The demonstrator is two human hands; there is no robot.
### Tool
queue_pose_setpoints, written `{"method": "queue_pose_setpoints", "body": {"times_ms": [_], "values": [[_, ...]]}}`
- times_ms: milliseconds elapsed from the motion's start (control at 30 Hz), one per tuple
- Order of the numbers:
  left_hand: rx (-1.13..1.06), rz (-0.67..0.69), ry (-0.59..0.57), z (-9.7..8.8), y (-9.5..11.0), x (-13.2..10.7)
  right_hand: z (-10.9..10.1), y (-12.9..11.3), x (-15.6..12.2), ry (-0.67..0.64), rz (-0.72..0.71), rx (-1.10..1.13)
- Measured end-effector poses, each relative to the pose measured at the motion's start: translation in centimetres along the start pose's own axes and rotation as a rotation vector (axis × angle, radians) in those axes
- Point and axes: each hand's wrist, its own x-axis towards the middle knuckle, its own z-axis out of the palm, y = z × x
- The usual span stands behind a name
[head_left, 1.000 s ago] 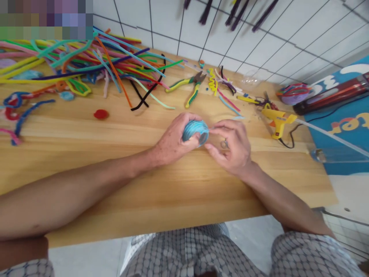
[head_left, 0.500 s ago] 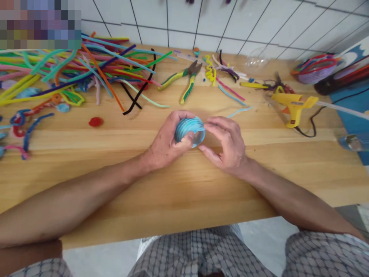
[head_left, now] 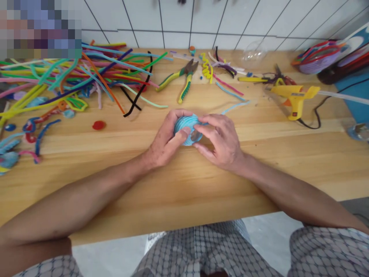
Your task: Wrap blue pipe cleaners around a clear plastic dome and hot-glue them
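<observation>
A small rounded clear shell (head_left: pixel 195 135) is wrapped in rows of light blue pipe cleaner, leaving a see-through patch on its right side. My left hand (head_left: pixel 164 142) is closed around the shell's left side, its thumb lying over the front. At the right rim, the curved fingers of my right hand (head_left: pixel 223 144) pinch the light blue pipe cleaner (head_left: pixel 235 107), with the thumb below against the shell. The strand's loose end trails out behind the right hand across the table. The exact pinch point is partly hidden by the fingers.
Beyond my hands lie green-yellow pliers (head_left: pixel 184 79) and a yellow spiral (head_left: pixel 206 68). Many coloured pipe cleaners (head_left: pixel 106 73) heap at the left, near a red disc (head_left: pixel 98 125). A yellow glue gun (head_left: pixel 295 100) with a cord sits right, a clear dome (head_left: pixel 255 52) by the wall.
My right hand has moved slightly left, its fingers now on the shell's rim. Blue strands now cover more of the clear patch. The camera view has shifted a little.
</observation>
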Motion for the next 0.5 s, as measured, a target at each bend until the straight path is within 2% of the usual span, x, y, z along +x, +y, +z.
{"method": "queue_pose_setpoints", "body": {"times_ms": [233,367,500], "values": [[0.043,0.0,-0.015,0.02,-0.15,0.21,0.02,-0.09,-0.11,-0.031,0.048,0.044],[0.049,-0.028,-0.014,0.13,-0.06,0.37,-0.13,0.01,-0.07,-0.006,0.03,0.031],[0.068,-0.019,-0.006,0.28,-0.27,0.41,-0.63,0.53,0.15,-0.002,0.136,0.075]]}}
